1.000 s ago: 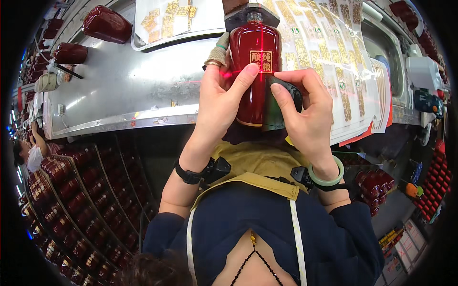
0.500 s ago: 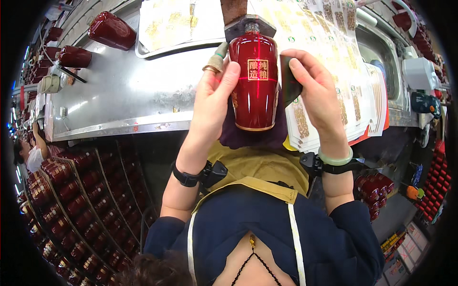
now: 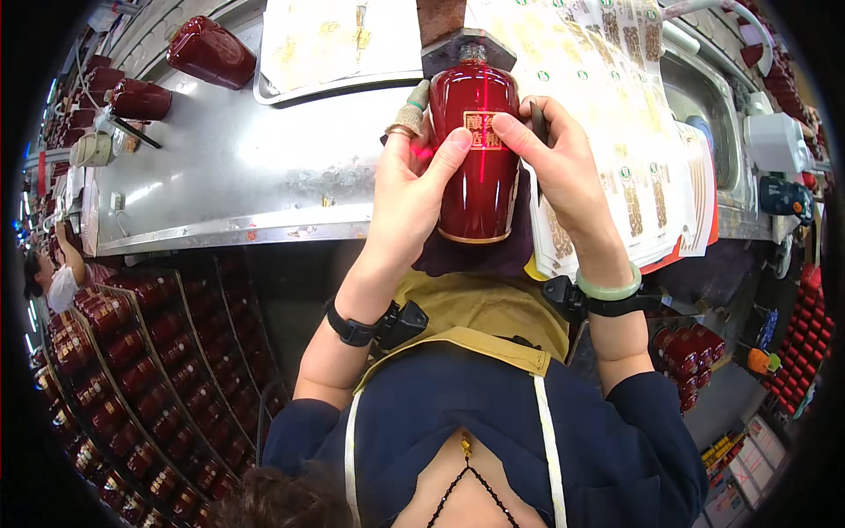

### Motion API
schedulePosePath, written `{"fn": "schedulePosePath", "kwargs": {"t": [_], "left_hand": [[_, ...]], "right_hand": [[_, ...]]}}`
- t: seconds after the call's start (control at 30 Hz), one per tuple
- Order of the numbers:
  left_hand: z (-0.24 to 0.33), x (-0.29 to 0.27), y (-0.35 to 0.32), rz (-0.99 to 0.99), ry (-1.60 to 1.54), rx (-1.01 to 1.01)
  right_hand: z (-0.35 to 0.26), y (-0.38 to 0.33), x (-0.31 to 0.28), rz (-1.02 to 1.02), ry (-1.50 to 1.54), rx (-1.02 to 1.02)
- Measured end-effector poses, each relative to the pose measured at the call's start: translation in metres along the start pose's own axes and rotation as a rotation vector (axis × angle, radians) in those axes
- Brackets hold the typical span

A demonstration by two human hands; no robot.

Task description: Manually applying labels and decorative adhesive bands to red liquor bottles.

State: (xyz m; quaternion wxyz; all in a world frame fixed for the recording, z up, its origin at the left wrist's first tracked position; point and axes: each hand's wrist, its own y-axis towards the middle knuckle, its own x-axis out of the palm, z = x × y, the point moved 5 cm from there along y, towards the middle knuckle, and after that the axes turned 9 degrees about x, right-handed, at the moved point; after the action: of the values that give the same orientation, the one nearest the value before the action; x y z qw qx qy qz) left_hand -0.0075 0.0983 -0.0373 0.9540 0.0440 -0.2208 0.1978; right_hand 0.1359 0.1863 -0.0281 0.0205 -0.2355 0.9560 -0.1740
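A glossy dark red glass bottle lies with its neck pointing away from me, on a dark purple cloth. A gold-framed label with gold characters is on its upward face, and thin red light lines cross it. My left hand grips the bottle's left side, thumb on top near the label; a finger cover wraps one fingertip. My right hand presses its thumb on the label's right part. Between its curled fingers is a thin, dark flat piece, seen nearly edge-on beside the bottle.
Sheets of gold stickers spread to the right, beside a metal sink. A white-lined tray stands at the back left of the steel bench. Red bottles lie farther left; racks of bottles fill the lower left. Another person is at far left.
My right hand has moved left onto the bottle, its thumb now over the label. The dark flat piece has turned from broadside to edge-on. My left thumb has slid inward toward the label.
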Motion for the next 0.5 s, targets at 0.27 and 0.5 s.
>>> {"fn": "schedulePosePath", "kwargs": {"t": [0.27,0.5], "left_hand": [[-0.002,-0.001,0.001,0.02,-0.013,0.011],[0.004,0.004,-0.001,0.006,0.036,0.003]], "right_hand": [[0.005,0.001,-0.003,-0.01,0.021,0.011],[-0.006,0.005,-0.01,0.003,-0.051,-0.04]]}}
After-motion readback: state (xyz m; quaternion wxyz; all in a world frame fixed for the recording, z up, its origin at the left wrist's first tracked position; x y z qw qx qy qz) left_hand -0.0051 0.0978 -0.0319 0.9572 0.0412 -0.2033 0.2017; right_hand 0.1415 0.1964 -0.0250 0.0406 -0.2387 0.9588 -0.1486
